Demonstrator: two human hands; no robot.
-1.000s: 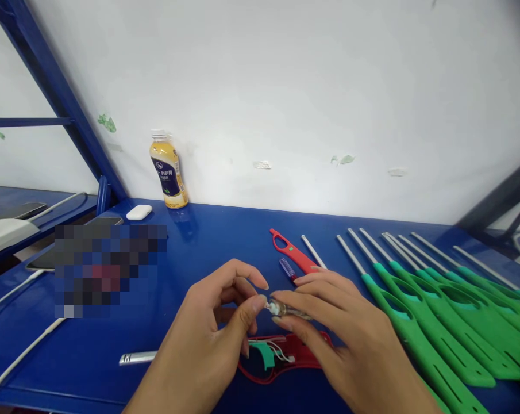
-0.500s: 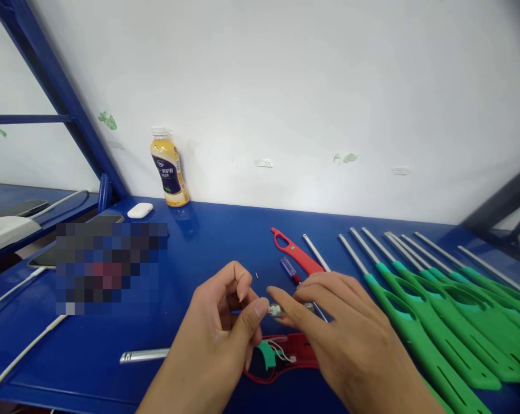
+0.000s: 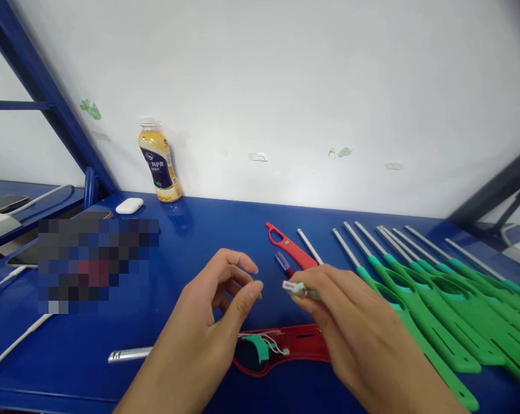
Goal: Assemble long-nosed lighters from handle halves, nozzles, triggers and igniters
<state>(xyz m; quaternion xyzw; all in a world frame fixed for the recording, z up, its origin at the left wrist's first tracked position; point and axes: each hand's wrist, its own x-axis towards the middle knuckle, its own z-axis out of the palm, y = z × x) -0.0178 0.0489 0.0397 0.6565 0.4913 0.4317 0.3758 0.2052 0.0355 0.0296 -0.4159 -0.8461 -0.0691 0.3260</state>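
Observation:
My right hand [image 3: 350,322] pinches a small clear tank with a whitish end piece [image 3: 298,289], which looks like the gas tank of a lighter. Facing it across a small gap, my left hand [image 3: 219,310] has curled fingers apart, with nothing seen between them. Below both hands lies an open red lighter shell half [image 3: 281,345], holding a teal trigger [image 3: 257,348] and white wires. A metal tube [image 3: 130,353] sticks out to the left from behind my left wrist. Beyond my right hand are a red shell half [image 3: 292,247] and a screwdriver [image 3: 282,263] with a clear handle.
Several green long-necked lighters [image 3: 449,310] with metal tubes lie in a row at right. One loose metal tube [image 3: 309,244] is beside the red shell half. A drink bottle [image 3: 160,164] and white earbud case [image 3: 129,206] stand near the wall; cables and a blurred patch are left.
My hands have moved apart: my left fingers have come off the tank's end, and my right hand holds the tank alone. The whole view has shifted slightly.

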